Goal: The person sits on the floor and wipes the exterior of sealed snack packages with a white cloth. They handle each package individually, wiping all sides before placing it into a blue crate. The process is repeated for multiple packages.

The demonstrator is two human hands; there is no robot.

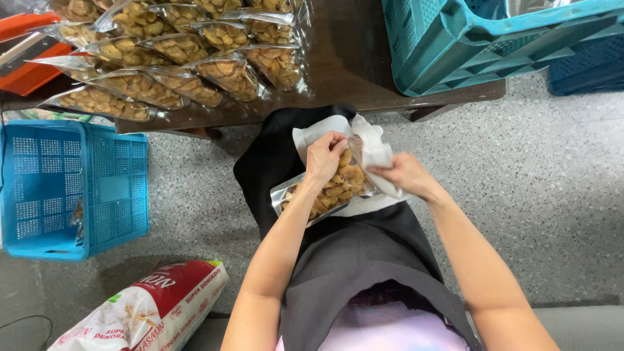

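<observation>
On my lap lies a clear plastic bag of brown snack pieces [335, 185], resting on my black apron [344, 253]. My left hand [325, 156] pinches the bag's open top edge. My right hand [404, 174] holds a white cloth [370, 146] against the bag's mouth on the right side. The cloth spreads out behind and under the bag.
Several filled clear bags of the same snacks [175, 55] lie in rows on the dark table [351, 65] ahead. A teal crate [481, 39] sits on the table's right. A blue basket [71, 188] stands on the floor at left, a red-and-white sack [149, 309] below it.
</observation>
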